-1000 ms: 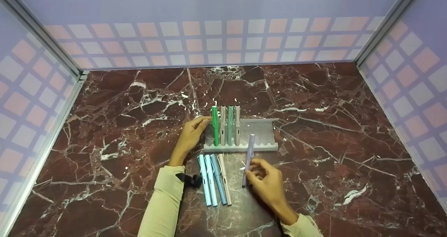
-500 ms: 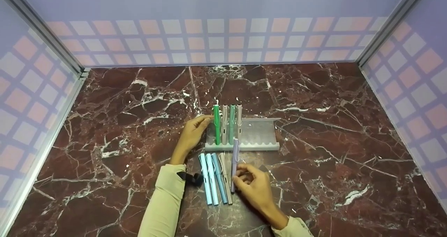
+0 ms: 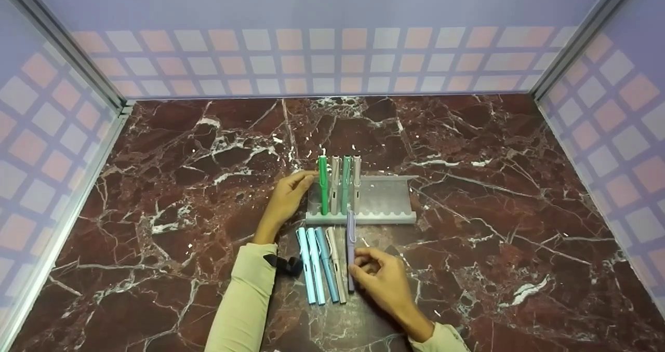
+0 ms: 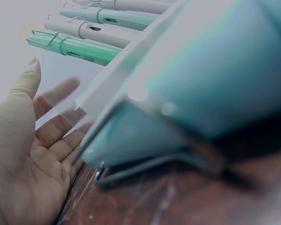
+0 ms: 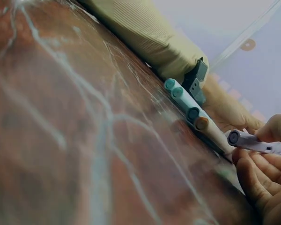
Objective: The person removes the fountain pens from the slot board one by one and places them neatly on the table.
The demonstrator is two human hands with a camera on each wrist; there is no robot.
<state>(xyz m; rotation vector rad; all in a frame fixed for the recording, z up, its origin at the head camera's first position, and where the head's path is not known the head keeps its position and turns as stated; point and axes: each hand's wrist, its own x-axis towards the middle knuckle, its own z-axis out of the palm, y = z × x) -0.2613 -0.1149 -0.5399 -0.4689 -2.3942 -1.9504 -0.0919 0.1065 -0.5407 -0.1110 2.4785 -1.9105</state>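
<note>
My right hand (image 3: 383,276) pinches a lavender pen (image 3: 351,238) between thumb and fingers. The pen lies lengthwise, just right of a row of loose pens, its clip end near the rack's front edge; in the right wrist view the dark round end of the lavender pen (image 5: 241,139) points at the camera. My left hand (image 3: 287,195) is at the left edge of a clear pen rack (image 3: 387,196), fingers extended, as the left hand (image 4: 42,140) shows in the left wrist view. In the rack's left slots stand a bright green pen (image 3: 323,186), a teal-green pen (image 3: 345,188) and two beige ones.
Two light blue pens (image 3: 311,269), a darker blue pen (image 3: 327,269) and a beige-grey pen (image 3: 337,269) lie side by side before the rack. A black strap (image 3: 286,266) circles the left wrist. Patterned panels (image 3: 332,56) wall in the marbled tabletop (image 3: 493,196).
My right hand has carried the lavender pen leftward and slightly toward me, to beside the loose pens. My left hand stays at the rack's left edge.
</note>
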